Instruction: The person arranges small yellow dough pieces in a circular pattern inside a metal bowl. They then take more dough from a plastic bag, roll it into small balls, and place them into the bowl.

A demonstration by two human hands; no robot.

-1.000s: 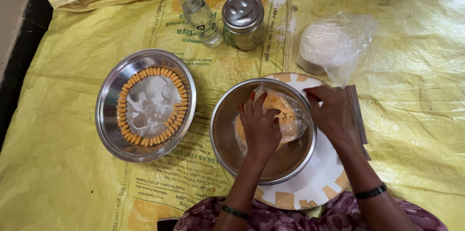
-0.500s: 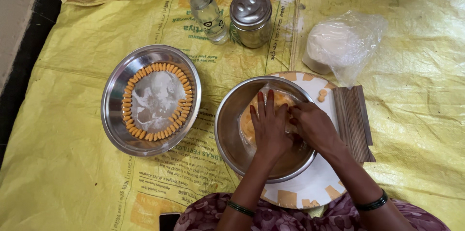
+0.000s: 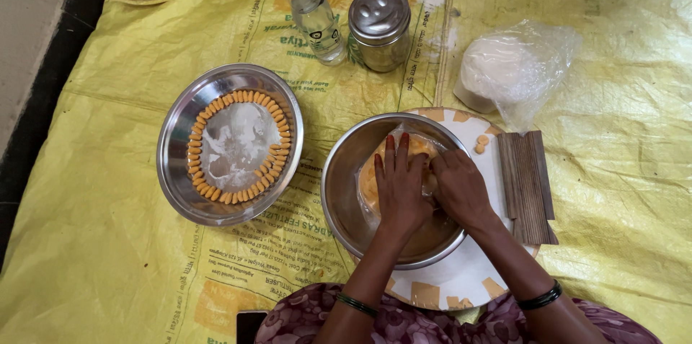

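1. While both hands work inside the steel bowl point(image 3: 346, 192), the left hand point(image 3: 400, 185) lies flat, fingers outstretched, steadying the orange dough point(image 3: 371, 178) in its clear wrap.
2. Right hand point(image 3: 458, 185): curled, pinching the dough's edge just beside the left.
3. Steel plate point(image 3: 180, 171) nearby: small orange pieces ringed around its floor.

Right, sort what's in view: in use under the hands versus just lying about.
In use: left hand and right hand, both on the orange dough in its clear plastic, inside the steel bowl.

Lying about: plate of small orange pieces, bottle, steel shaker, bagged white dough, wooden ridged board.
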